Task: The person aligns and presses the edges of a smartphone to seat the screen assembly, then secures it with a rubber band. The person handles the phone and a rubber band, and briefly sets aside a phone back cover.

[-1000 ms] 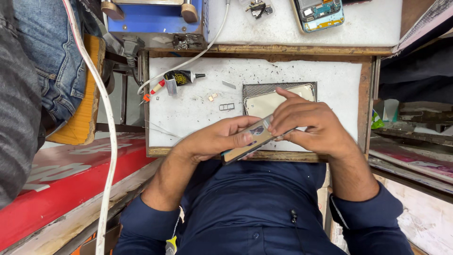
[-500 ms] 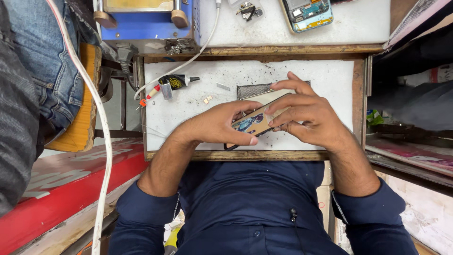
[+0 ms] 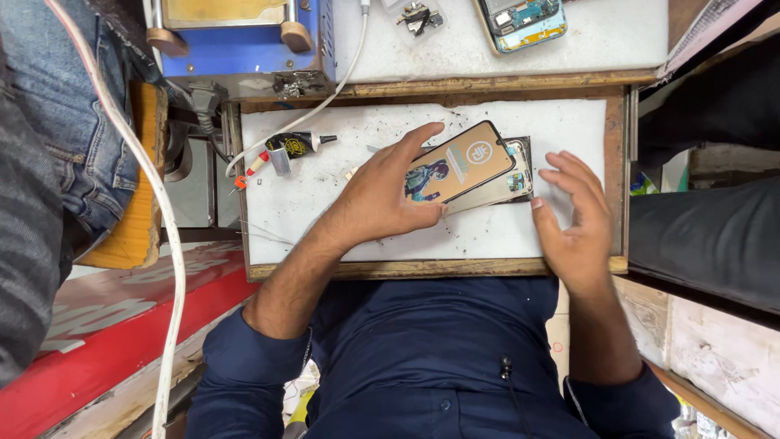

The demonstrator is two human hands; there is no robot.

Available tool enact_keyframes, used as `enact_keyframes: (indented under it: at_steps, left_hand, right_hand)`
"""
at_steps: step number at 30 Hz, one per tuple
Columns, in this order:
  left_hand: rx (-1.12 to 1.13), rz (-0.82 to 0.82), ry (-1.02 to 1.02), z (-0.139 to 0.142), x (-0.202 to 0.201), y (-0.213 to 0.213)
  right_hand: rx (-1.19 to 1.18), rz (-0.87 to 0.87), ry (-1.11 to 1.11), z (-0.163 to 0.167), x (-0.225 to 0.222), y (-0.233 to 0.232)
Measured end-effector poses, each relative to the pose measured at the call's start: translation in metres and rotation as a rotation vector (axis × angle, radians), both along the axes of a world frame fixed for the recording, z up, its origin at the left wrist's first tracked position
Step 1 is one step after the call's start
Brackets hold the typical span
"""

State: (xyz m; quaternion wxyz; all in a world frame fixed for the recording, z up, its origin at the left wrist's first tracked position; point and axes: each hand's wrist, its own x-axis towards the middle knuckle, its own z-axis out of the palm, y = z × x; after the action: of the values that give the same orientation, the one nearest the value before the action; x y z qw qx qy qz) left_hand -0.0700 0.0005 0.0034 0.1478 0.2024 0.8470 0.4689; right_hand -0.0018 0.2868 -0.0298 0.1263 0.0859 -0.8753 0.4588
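Closest to me, the person's right hand (image 3: 578,218) hovers over the near right corner of the white work tray (image 3: 552,130), fingers spread and relaxed, gripping nothing, thumb tip just beside the end of the phone body. The left hand (image 3: 380,199) has its fingers and thumb pinched around a phone screen panel (image 3: 460,162), lit up with an orange picture, and holds it tilted just over the phone body (image 3: 508,183) lying flat near the tray's middle. Whether the panel's lower edge touches the body I cannot tell.

From where I stand, the weak spot is that one-handed pinch: the panel is thin and only gripped at one end, so a slip could drop it onto the body or the tray and crack the glass. If a ribbon joins the two, which I cannot see, tilting too far might strain it. Specks of grit dot the tray and could get trapped under the panel.

Further back, a small black glue bottle (image 3: 296,144) lies toward the far left corner. Beyond the far edge sit a blue machine (image 3: 244,49) and an opened phone (image 3: 520,23).
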Motion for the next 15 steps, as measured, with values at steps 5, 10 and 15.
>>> enact_keyframes:
  at_steps: [5, 10, 15]
  left_hand:
    - [-0.038, 0.0, -0.033, 0.001, -0.003, 0.008]
    - [0.022, 0.019, -0.081, 0.002, -0.007, 0.013]
    - [0.041, 0.013, 0.047, -0.001, -0.004, 0.014]
  right_hand:
    - [0.07, -0.074, 0.002, -0.002, 0.011, -0.008]
    - [0.099, -0.116, -0.023, -0.003, 0.01, -0.013]
    - [0.139, -0.127, -0.028, -0.008, 0.01, -0.015]
